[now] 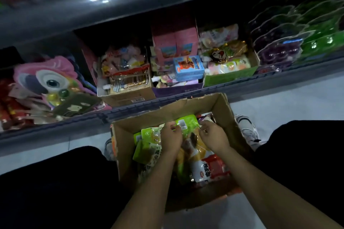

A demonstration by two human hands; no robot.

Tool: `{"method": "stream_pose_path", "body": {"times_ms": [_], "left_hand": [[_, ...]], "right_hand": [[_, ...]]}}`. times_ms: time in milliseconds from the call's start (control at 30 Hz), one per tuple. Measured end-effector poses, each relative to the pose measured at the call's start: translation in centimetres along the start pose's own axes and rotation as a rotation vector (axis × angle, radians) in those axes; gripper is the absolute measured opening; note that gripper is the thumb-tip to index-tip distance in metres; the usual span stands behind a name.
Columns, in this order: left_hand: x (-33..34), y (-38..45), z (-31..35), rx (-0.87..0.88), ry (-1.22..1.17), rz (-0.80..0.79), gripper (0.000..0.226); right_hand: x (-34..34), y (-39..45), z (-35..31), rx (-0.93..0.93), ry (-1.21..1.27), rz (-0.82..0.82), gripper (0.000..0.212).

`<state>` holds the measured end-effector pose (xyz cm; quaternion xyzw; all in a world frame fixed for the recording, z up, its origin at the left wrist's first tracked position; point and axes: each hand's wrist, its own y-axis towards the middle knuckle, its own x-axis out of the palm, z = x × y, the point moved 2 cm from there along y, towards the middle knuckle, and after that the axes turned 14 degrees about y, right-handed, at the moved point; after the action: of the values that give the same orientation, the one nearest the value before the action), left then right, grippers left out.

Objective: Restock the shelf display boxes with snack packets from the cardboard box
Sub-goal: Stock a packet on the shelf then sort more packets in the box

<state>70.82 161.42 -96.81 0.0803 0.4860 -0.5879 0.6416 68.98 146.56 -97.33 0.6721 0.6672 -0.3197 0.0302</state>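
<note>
Selecting stock from the cardboard box [226,109], which sits on the floor at lower centre of the frame, just below the shelf edge. Both hands reach into it: the left hand [170,138] curls its fingers round the edge of a green snack packet [184,121], and the right hand [214,134] has its fingers bent over the same heap, though what it pinches cannot be told. The display boxes [128,96] stand on the shelf across the middle of the frame, already partly filled. Good practice, as a judgement: gather packets of one kind, grip them by the sealed edge, and lift clear of the torn box wall before carrying them up.
</note>
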Motion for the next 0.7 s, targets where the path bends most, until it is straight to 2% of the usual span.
{"method": "stream_pose_path", "body": {"times_ms": [233,367,600,700], "left_hand": [[3.2,1.6,-2.4,-0.095,0.023,-0.230,0.042],[4.5,1.9,-2.6,-0.155,-0.096,-0.327,0.049],[5.3,2.7,-2.8,-0.269,-0.308,-0.288,0.044],[5.8,2.8,-2.9,-0.312,-0.401,-0.281,0.041]], "right_hand": [[3.1,0.4,3.8,0.205,0.055,-0.129,0.043],[3.7,1.3,4.7,0.254,0.080,-0.169,0.052],[3.6,3.6,5.6,0.423,0.283,-0.165,0.061],[3.6,4.2,6.1,0.501,0.390,-0.150,0.058]]}}
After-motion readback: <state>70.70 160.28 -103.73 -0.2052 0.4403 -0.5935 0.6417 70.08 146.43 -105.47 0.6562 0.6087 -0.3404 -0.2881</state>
